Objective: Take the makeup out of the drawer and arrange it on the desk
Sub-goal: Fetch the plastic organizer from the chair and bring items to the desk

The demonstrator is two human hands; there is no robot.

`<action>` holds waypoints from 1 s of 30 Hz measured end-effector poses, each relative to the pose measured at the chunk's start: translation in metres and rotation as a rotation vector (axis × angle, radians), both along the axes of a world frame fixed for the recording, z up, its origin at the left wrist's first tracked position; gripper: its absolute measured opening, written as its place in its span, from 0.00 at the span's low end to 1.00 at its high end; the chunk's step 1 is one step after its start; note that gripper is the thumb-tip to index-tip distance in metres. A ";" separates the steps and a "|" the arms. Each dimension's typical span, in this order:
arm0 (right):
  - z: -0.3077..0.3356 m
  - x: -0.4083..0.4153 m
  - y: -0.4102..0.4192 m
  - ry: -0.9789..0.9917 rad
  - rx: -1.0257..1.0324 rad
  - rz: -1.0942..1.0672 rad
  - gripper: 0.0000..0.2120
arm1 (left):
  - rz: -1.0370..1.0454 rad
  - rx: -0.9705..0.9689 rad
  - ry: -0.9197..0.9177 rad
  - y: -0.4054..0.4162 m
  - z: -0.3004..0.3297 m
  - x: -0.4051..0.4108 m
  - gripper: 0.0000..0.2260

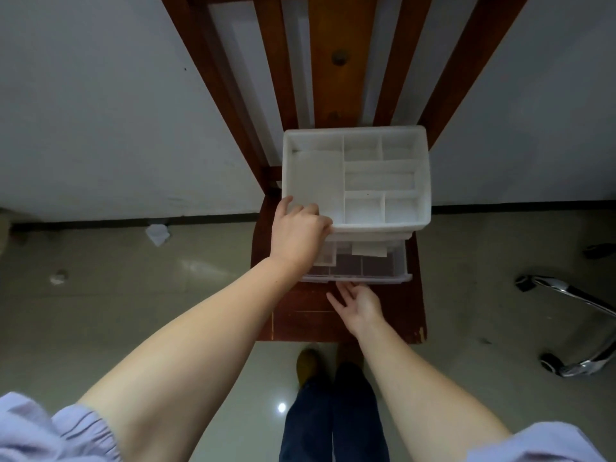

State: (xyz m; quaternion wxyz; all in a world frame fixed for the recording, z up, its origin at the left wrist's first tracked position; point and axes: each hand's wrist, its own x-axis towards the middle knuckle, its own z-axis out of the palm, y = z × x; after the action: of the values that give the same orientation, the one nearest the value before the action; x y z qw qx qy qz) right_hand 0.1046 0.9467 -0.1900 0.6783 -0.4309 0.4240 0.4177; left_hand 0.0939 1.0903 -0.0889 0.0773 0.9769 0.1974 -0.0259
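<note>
Although no makeup can be made out, the clear drawer (363,266) is pulled partly out from under the white divided organizer (356,178), which sits on a wooden chair (336,315). The left hand (300,233) curls over the organizer's near left corner, probably bracing it so the unit does not slide. The right hand (358,305) lies open, fingers straight, touching or nearly touching the drawer's front edge, likely to draw it further.
</note>
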 end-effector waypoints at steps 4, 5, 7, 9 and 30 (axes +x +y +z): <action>0.003 -0.020 -0.024 0.035 0.019 0.042 0.11 | -0.002 -0.014 -0.034 0.000 0.000 -0.002 0.14; 0.003 -0.023 -0.028 0.045 0.025 0.058 0.11 | -0.001 -0.018 -0.042 0.000 0.000 -0.003 0.14; 0.007 -0.023 -0.034 0.064 0.026 0.093 0.12 | 0.000 -0.035 -0.072 0.000 -0.001 -0.004 0.13; 0.014 -0.018 -0.041 0.060 0.023 0.194 0.13 | -0.001 -0.061 -0.110 -0.001 0.000 -0.007 0.11; -0.003 0.088 -0.021 -1.540 -0.869 2.180 0.31 | -0.215 0.006 0.468 -0.023 -0.107 -0.024 0.38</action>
State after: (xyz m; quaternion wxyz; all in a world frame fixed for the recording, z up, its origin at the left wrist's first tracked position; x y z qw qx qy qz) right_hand 0.1925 0.9253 -0.1926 -0.1091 -0.8295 -0.4988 0.2265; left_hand 0.0695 1.0670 -0.1955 0.0234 0.9599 0.1049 -0.2589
